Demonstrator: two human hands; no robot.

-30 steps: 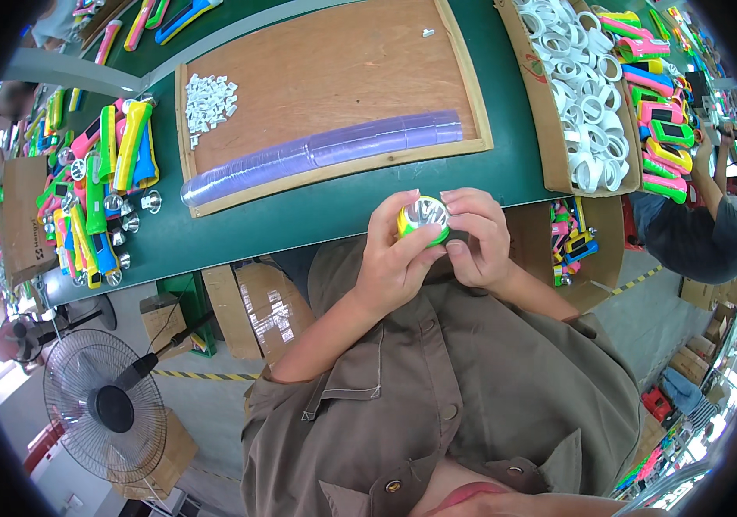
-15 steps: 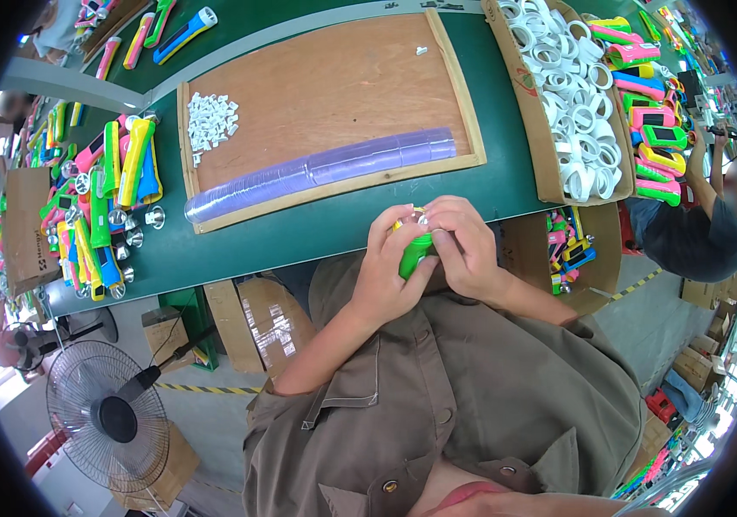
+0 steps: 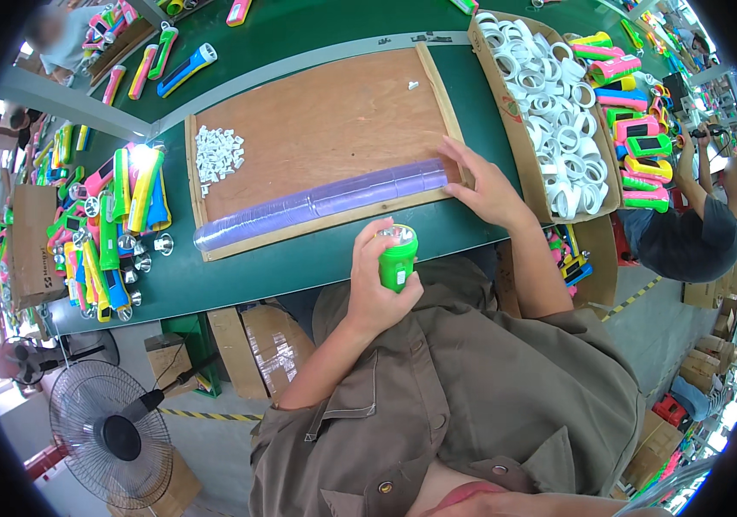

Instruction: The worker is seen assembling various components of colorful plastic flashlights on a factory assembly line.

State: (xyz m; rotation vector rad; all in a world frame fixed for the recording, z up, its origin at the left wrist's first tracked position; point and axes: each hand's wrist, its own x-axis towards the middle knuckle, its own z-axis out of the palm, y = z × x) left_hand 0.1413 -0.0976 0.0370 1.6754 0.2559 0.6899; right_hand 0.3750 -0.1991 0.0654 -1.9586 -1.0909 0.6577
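Note:
My left hand is wrapped round a green flashlight, held upright in front of my chest with its shiny reflector facing up. Fingers spread, my right hand reaches to the right end of a long roll of stacked clear, violet-tinted discs. Its fingertips are at that end; whether they touch it I cannot tell. The roll lies along the near edge of a wood-framed board. A pile of small white plastic pieces sits at the board's left, and one lone piece at its far right.
A carton of white rings stands right of the board, with colourful flashlights beyond it. More flashlights and loose reflectors are heaped at the left. A standing fan is at lower left; a co-worker sits at the right.
My right hand has left the flashlight and moved up and right to the roll of discs. The left hand has turned the flashlight upright, reflector now visible. The view has shifted slightly.

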